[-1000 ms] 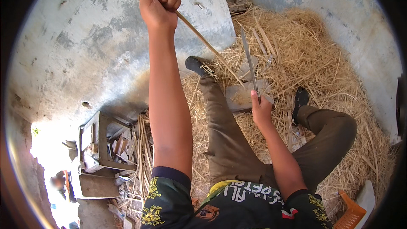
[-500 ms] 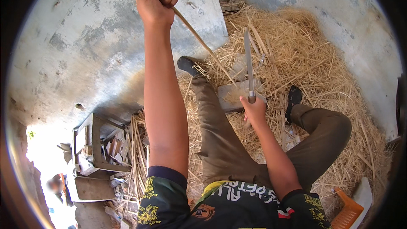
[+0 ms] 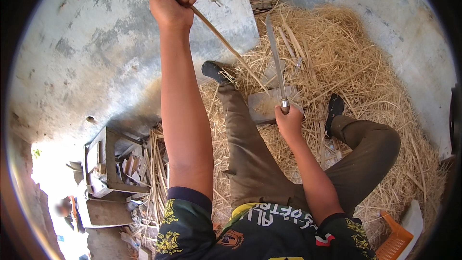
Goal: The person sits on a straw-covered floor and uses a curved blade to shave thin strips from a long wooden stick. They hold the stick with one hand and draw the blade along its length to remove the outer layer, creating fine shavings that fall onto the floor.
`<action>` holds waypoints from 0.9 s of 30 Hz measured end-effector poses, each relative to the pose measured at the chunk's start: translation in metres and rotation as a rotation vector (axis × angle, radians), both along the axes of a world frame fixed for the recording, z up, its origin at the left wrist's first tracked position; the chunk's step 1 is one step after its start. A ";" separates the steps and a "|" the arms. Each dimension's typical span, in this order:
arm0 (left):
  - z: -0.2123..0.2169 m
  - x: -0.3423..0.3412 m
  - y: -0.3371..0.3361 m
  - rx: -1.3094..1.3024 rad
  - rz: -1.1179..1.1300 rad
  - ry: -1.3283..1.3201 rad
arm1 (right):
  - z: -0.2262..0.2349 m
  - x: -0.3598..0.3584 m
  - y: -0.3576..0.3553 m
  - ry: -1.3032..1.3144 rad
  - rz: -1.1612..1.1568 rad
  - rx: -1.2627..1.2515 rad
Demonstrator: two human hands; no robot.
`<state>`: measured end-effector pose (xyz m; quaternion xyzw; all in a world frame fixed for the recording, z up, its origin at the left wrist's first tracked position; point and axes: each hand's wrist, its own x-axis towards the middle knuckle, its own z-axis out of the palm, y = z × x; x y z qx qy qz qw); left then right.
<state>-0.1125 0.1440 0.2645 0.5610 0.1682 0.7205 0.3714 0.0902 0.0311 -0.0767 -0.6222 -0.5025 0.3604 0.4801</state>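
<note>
Raised at the upper left, my left hand (image 3: pixel 171 0) is closed round the upper end of a long thin bamboo strip (image 3: pixel 225 42). The strip slants down to the right, its lower end at a grey block (image 3: pixel 263 108) between my feet. My right hand (image 3: pixel 290 124) grips the handle of a long-bladed knife (image 3: pixel 276 60) just right of the block. Its blade points up and away, slightly left, apart from the strip. The fingers of my right hand are partly hidden behind the hand itself.
Straw-like shavings (image 3: pixel 346 48) cover the floor round my legs. At the left stands a wooden frame (image 3: pixel 113 163) with scraps inside, beside a bundle of strips (image 3: pixel 157 163). An orange plastic crate (image 3: pixel 395 240) lies at the lower right. A person (image 3: pixel 67 209) shows in the bright opening, lower left.
The knife's blade has tipped to the left, and its tip has risen a little. My left hand has shifted slightly left, still with the bamboo strip.
</note>
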 end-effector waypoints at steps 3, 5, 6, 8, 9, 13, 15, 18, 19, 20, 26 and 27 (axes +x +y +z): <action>0.002 0.003 -0.002 -0.017 -0.018 0.008 | -0.030 -0.008 0.001 -0.031 0.020 -0.034; 0.003 0.015 -0.004 -0.044 -0.024 0.018 | -0.075 0.000 0.003 -0.185 0.096 -0.228; 0.002 0.014 -0.005 -0.059 -0.015 0.026 | -0.076 0.003 0.002 -0.229 0.087 -0.287; 0.003 0.011 -0.002 -0.023 -0.032 -0.012 | -0.072 0.008 0.000 -0.313 0.064 -0.404; 0.000 0.010 -0.003 -0.021 -0.004 -0.007 | -0.056 0.006 -0.005 -0.313 0.066 -0.317; -0.004 0.005 0.003 0.021 0.023 -0.015 | -0.004 0.001 -0.006 -0.253 0.093 -0.017; -0.002 -0.003 0.008 -0.035 -0.596 -0.247 | 0.006 -0.008 -0.007 -0.156 0.073 0.019; -0.002 0.014 0.009 -0.042 -0.334 -0.243 | -0.042 -0.009 -0.005 -0.187 0.033 -0.100; 0.001 0.023 0.007 -0.029 -0.048 -0.179 | -0.067 -0.006 -0.002 -0.225 0.019 -0.166; 0.001 0.025 0.008 -0.039 -0.057 -0.188 | -0.081 0.003 -0.002 -0.268 0.050 -0.238; -0.003 0.009 0.011 -0.017 -0.320 -0.215 | -0.046 0.003 0.001 -0.267 0.127 -0.233; -0.001 0.003 0.013 -0.053 -0.581 -0.297 | -0.033 -0.002 0.002 -0.259 0.091 -0.135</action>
